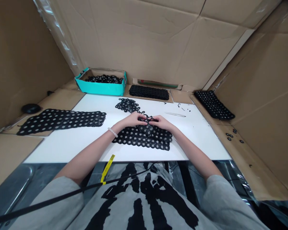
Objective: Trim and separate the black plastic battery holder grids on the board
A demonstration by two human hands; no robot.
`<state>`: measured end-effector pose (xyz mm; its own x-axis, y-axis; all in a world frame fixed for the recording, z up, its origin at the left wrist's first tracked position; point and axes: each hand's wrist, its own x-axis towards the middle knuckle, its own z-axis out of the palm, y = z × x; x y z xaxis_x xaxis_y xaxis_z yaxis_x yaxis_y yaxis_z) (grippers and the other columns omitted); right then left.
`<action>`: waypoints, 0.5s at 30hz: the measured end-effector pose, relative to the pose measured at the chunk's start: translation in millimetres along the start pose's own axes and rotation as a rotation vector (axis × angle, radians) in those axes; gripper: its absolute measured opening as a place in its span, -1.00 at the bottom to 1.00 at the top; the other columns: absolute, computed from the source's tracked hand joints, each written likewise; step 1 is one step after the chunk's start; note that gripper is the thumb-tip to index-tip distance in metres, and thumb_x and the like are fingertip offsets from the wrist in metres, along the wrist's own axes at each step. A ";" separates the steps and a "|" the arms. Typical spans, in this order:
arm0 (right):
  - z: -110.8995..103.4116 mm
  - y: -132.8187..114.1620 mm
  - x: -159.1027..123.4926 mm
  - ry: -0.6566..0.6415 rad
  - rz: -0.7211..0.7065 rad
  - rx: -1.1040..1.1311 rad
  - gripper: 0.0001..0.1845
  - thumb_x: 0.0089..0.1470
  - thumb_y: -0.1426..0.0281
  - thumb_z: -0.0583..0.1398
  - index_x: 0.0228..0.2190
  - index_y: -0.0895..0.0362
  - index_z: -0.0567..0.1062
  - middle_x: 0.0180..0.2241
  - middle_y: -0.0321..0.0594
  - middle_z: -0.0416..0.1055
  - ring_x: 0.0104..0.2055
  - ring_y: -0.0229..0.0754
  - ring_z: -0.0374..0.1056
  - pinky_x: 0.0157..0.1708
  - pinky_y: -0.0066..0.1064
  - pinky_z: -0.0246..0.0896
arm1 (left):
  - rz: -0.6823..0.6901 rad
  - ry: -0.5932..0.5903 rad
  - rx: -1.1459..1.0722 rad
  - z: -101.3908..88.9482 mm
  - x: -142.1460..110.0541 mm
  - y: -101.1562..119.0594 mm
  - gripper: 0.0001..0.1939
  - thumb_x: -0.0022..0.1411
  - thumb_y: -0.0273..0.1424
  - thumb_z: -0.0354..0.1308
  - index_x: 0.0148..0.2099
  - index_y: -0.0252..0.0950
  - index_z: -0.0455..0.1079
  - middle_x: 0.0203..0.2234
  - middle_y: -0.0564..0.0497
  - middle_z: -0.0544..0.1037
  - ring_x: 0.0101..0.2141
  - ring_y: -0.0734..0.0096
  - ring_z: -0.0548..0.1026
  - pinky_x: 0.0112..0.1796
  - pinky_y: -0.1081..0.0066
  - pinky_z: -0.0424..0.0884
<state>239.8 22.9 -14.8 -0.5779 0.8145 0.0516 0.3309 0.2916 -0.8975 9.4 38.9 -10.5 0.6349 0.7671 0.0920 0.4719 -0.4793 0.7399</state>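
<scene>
Near the middle of the white board (69, 145), a black sheet with rows of round light spots (144, 140) lies partly doubled over. My left hand (133, 119) pinches a raised bit at its far edge, fingers closed. Opposite it, my right hand (162, 123) pinches the same raised bit, its thumb and fingers pressed together. The hands are close together, and the fingertips hide part of what they grip. Just beyond the left hand is a loose pile of small black rings (127, 104).
At left lies a long black spotted stack (64, 120), with a round black object (31, 108) behind it. A turquoise box (99, 88) holds many black rings. Black sheets (148, 92) lie at the back, more (213, 104) at right. A pen-like tool (175, 114) and loose rings (229, 135) lie around.
</scene>
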 end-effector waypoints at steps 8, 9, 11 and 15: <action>-0.2 4.2 0.1 -0.004 -0.018 -0.024 -0.63 0.03 0.16 0.22 -0.27 0.22 0.52 -0.47 -0.33 0.31 -0.35 -0.23 0.18 -0.23 -0.37 0.12 | -0.037 0.181 0.053 -0.8 1.9 -0.6 -0.50 -0.02 -0.07 0.35 -0.11 -0.29 0.59 -0.21 -0.07 0.64 -0.20 0.18 0.54 -0.17 0.34 0.38; -0.2 4.4 0.2 0.002 -0.025 -0.019 -0.63 0.04 0.17 0.21 -0.24 0.21 0.52 -0.47 -0.33 0.30 -0.35 -0.24 0.17 -0.23 -0.37 0.12 | -0.019 0.196 0.045 -3.6 2.1 -1.2 -0.52 0.02 -0.07 0.33 -0.11 -0.29 0.59 -0.20 -0.08 0.64 -0.18 0.18 0.54 -0.15 0.33 0.38; -0.3 4.6 0.4 0.007 -0.039 -0.003 -0.62 0.05 0.20 0.21 -0.17 0.21 0.51 -0.44 -0.32 0.32 -0.34 -0.23 0.18 -0.19 -0.36 0.12 | 0.041 0.211 0.048 -9.2 1.8 -1.6 -0.59 0.10 -0.09 0.26 -0.13 -0.27 0.60 -0.22 -0.08 0.64 -0.17 0.19 0.54 -0.12 0.32 0.37; -0.4 5.3 0.5 -0.015 -0.006 0.005 -0.57 0.02 0.21 0.24 -0.12 0.22 0.51 -0.41 -0.30 0.36 -0.32 -0.22 0.21 -0.16 -0.33 0.16 | 0.129 0.154 0.114 -13.2 -0.9 3.5 -0.65 0.11 -0.13 0.28 -0.13 -0.23 0.62 -0.28 -0.06 0.65 -0.23 0.24 0.54 -0.10 0.33 0.34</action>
<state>241.6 25.1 -19.3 -0.5912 0.8050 0.0507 0.3235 0.2942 -0.8993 2.5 42.1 0.8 0.5976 0.7482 0.2884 0.4643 -0.6161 0.6362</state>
